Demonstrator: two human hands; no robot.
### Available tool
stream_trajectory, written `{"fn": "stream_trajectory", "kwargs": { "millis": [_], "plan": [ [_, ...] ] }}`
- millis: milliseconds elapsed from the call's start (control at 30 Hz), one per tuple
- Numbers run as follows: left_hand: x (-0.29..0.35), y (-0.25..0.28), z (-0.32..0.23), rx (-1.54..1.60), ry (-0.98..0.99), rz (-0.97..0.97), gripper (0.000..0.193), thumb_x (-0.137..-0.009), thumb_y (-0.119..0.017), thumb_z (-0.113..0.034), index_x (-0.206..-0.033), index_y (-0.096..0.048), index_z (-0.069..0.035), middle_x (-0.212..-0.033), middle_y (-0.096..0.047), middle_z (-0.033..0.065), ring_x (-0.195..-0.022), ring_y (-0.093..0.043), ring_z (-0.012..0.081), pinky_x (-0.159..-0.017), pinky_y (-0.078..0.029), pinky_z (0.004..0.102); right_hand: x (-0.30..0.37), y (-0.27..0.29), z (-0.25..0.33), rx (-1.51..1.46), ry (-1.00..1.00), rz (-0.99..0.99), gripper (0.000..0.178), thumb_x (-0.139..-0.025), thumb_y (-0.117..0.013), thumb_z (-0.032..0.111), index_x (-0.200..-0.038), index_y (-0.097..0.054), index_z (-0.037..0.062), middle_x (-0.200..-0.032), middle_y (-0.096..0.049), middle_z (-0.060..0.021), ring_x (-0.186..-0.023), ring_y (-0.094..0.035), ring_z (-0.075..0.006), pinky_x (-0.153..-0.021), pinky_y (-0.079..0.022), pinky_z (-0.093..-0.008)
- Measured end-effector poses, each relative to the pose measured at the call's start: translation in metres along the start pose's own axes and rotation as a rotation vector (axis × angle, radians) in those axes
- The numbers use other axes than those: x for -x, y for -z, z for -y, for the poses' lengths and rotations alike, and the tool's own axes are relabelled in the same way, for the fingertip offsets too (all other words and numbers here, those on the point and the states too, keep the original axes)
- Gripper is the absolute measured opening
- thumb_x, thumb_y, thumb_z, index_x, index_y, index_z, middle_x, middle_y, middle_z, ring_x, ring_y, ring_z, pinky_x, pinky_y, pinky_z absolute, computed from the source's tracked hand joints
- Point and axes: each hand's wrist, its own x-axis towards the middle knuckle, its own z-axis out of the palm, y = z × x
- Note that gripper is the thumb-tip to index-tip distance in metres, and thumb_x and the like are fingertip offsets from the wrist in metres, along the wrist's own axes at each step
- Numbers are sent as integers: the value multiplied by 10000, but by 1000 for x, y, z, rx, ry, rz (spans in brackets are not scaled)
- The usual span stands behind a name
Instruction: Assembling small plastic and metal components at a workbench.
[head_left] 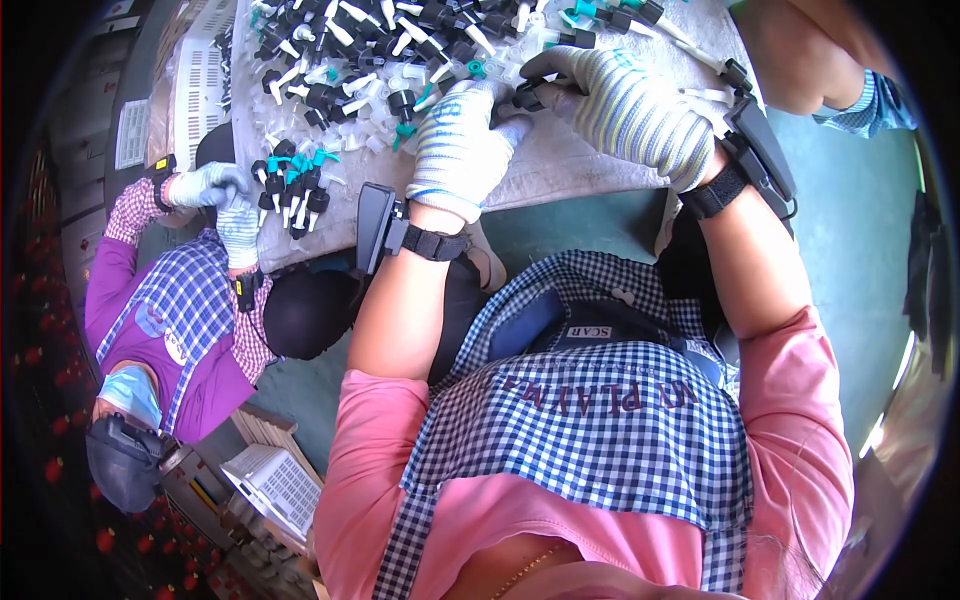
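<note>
- Head view: above the near side of the pale table [575, 168], a dark plastic cap [528, 96] sits between two gloved hands.
- The right hand [635, 115] is nearer, its thumb and fingers closed around the cap; the cap's long axis seems to run along the table's near edge, though fingers hide part.
- The left hand [460, 150] lies just left of it, half curled, thumb apart; whether it grips anything cannot be told.
- Ribbed, striped knit gloves meet smooth plastic: across the table spreads a heap of pump parts [345, 75], black collars, slim white stems, teal heads, translucent rings.
- At the table's left edge, a co-worker's gloved hands [238, 225] work beside teal-and-black pumps [290, 185].
</note>
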Motion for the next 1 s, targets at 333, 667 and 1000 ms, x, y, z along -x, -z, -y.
{"fn": "stream_trajectory", "kwargs": {
  "millis": [333,667,1000],
  "plan": [
    [7,0,-3,86,-36,-128,330,-755,-778,-190,-1006,-660,-11,-980,-677,168,-913,-652,363,-799,-524,445,2,7,12,-101,-11,32,249,-926,-639,160,-1147,-685,56,-886,-721,-173,-783,-702,-276,-715,-541,-356],
    [7,11,-7,213,-111,-226,315,-741,-729,-83,-1042,-669,-17,-970,-673,154,-936,-654,345,-829,-528,406,4,11,15,-94,-31,16,240,-942,-611,133,-1163,-674,63,-881,-730,-128,-772,-702,-228,-700,-536,-325],
    [13,39,2,998,45,-178,263,-823,-776,-11,-1069,-692,-54,-948,-720,21,-805,-648,73,-735,-529,228,9,20,30,-421,-87,105,226,-990,-584,141,-1191,-664,75,-885,-706,-24,-754,-602,-81,-694,-486,-247]
  ]
}}
